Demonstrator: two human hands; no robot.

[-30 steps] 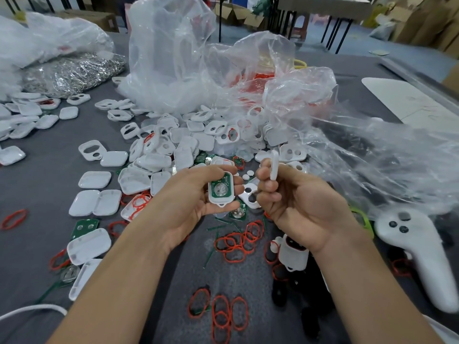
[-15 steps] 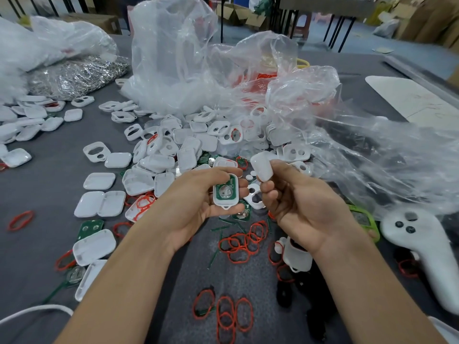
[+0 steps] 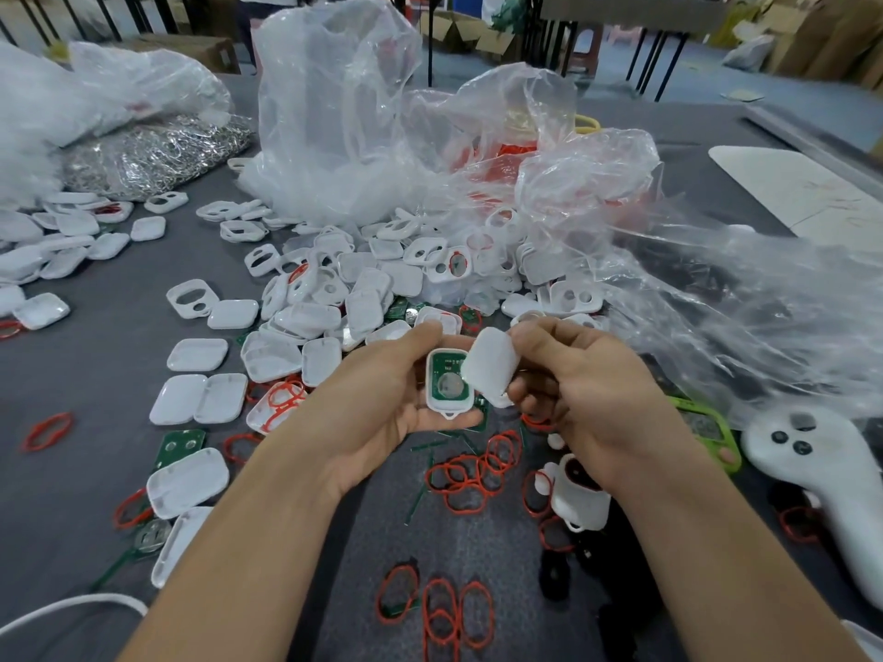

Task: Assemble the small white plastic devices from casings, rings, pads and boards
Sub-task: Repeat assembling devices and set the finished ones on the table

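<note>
Head view: we see the left hand gripping a casing holding a board; the right hand pinches a cover, tilted, touching its right edge.

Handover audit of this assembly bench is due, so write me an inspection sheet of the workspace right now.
Surface: grey table, strewn with parts.
Job's things: open casing holding a green board; white cover tilted at its right edge; heap of white casings; red rings.
Clutter: clear plastic bags; bag of metal clips; white controller.
Grippers: left hand holds the open casing; right hand pinches the white cover.
Cables: white cable, near left corner.
Surroundings: cardboard boxes behind the table.
</note>
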